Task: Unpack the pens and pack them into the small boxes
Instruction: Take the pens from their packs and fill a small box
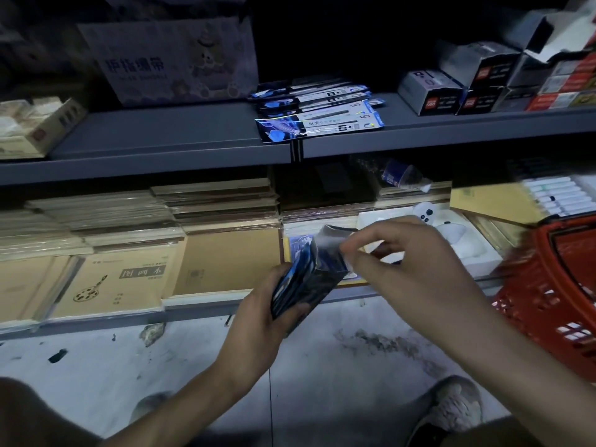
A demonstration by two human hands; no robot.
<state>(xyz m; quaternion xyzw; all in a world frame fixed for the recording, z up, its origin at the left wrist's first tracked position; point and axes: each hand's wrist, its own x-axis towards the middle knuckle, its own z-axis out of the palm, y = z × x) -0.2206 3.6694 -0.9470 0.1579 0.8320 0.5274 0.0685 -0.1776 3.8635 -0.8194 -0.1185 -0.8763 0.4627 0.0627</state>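
Note:
My left hand (pixel 258 314) grips a dark blue pen pack bundle (pixel 306 282) from below, held above the floor in front of the lower shelf. My right hand (pixel 406 256) pinches the bundle's top flap or wrapper at its upper edge; that part is blurred. Several flat blue-and-white pen packs (pixel 322 108) lie stacked on the grey upper shelf (pixel 161 137). Small dark and grey boxes (pixel 451 88) stand in rows on the same shelf at the right.
Stacks of tan notebooks (pixel 129 253) fill the lower shelf. A red plastic basket (pixel 554 298) stands at the right. A white moulded tray (pixel 458 240) with a white gadget lies behind my right hand. My shoes show on the stained floor (pixel 96 366).

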